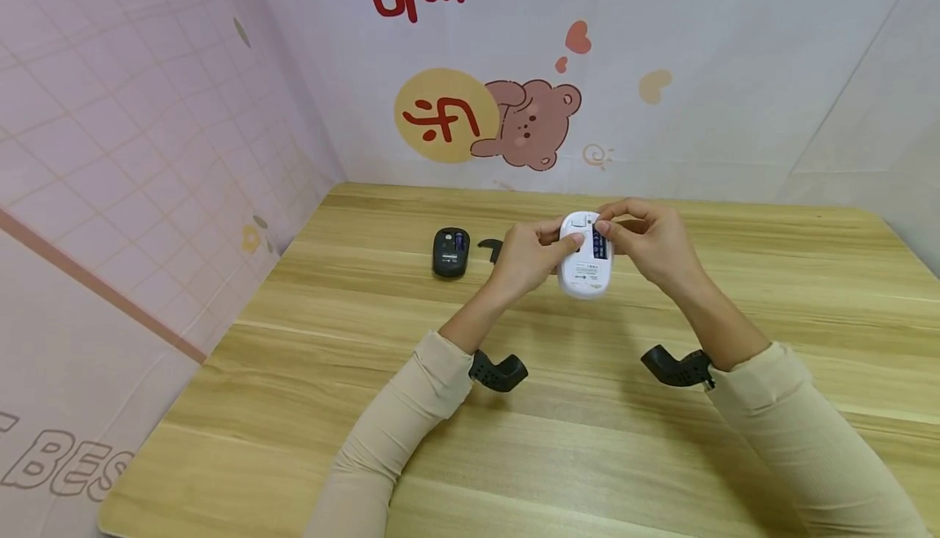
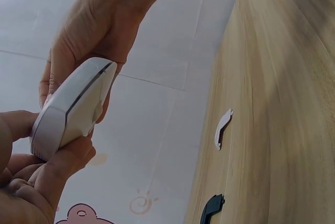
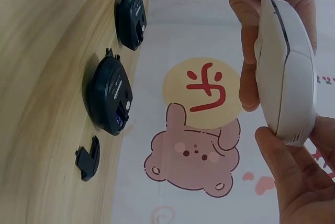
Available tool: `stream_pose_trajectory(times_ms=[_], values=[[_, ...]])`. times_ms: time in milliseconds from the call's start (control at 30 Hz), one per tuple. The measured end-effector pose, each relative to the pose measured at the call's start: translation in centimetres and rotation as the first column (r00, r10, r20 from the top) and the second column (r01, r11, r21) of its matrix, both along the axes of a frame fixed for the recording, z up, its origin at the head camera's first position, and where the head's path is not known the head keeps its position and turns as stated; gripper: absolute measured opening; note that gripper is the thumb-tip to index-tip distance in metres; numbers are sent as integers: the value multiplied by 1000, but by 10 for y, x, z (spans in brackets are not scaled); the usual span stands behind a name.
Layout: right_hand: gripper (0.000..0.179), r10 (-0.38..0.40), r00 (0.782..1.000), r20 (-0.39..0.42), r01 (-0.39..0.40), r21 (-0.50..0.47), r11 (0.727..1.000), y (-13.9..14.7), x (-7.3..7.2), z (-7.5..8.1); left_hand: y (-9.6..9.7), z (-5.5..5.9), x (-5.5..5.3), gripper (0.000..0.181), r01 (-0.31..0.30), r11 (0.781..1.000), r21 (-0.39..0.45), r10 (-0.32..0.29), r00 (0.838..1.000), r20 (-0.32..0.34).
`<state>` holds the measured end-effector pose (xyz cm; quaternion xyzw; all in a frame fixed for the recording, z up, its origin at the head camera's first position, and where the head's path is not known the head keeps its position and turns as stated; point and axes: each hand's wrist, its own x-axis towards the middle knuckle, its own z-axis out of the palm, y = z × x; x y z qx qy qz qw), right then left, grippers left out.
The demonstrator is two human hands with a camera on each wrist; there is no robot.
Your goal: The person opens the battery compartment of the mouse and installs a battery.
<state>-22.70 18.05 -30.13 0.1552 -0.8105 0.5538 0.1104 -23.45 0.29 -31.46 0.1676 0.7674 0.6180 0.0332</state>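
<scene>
A white computer mouse (image 1: pixel 585 277) is held underside up above the table, its battery slot uncovered with a dark battery (image 1: pixel 600 244) in it. My left hand (image 1: pixel 525 256) grips the mouse by its left side, thumb across the underside. At the upper right edge my right hand (image 1: pixel 657 244) pinches it, the thumb tip at the top end of the battery. Both wrist views show the mouse edge-on, so the slot is hidden there. A black mouse (image 1: pixel 450 252) lies underside up to the left, a battery showing in it.
Right wrist view: a second black mouse (image 3: pixel 111 96) lies near the first, with a loose black cover (image 3: pixel 89 158) beside it. Left wrist view: a small white cover (image 2: pixel 223 129) lies on the wooden table (image 2: pixel 282 145). A printed cloth (image 1: pixel 661 15) hangs behind the table.
</scene>
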Motion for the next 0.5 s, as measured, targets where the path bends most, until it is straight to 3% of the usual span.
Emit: stream_pose_trajectory(times_ms=[500], values=[[15, -46, 999, -10, 46, 54, 998, -2, 2, 0, 1, -1, 0, 39, 24, 1000, 15, -23, 1000, -5]])
